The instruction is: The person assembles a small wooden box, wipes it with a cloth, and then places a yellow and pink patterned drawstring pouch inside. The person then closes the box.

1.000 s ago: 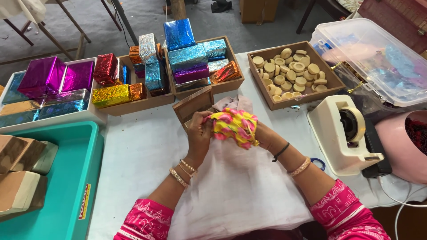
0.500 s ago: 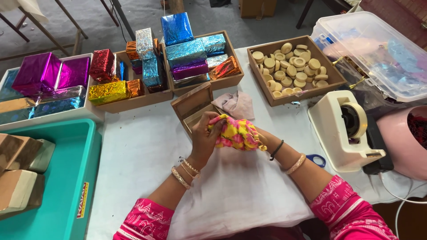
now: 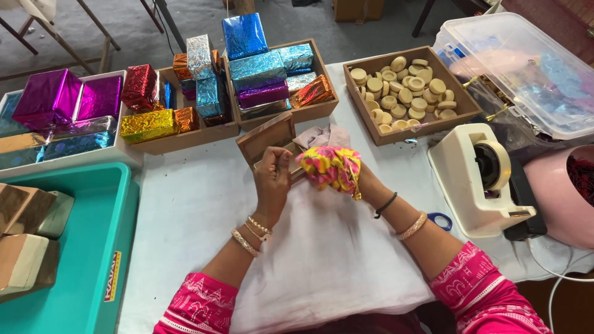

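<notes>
Head view — hands (image 3: 272, 179) on pouch (image 3: 328, 168)

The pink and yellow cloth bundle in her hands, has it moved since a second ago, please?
Yes. The cloth bundle has shifted slightly right and toward the person, away from the small wooden box, nearer the tape dispenser.

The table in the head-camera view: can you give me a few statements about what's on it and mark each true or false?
1. The right hand holds a bunched pink and yellow cloth. True.
2. The wooden tray at the back right is filled with foil-wrapped boxes. False: it holds pale round discs; the foil-wrapped boxes are in the trays to its left.
3. The left hand is at a small wooden box. True.
4. The tape dispenser stands inside the teal tray. False: it stands on the table, on the person's right side.
5. The person wears bangles on both wrists. True.
</notes>
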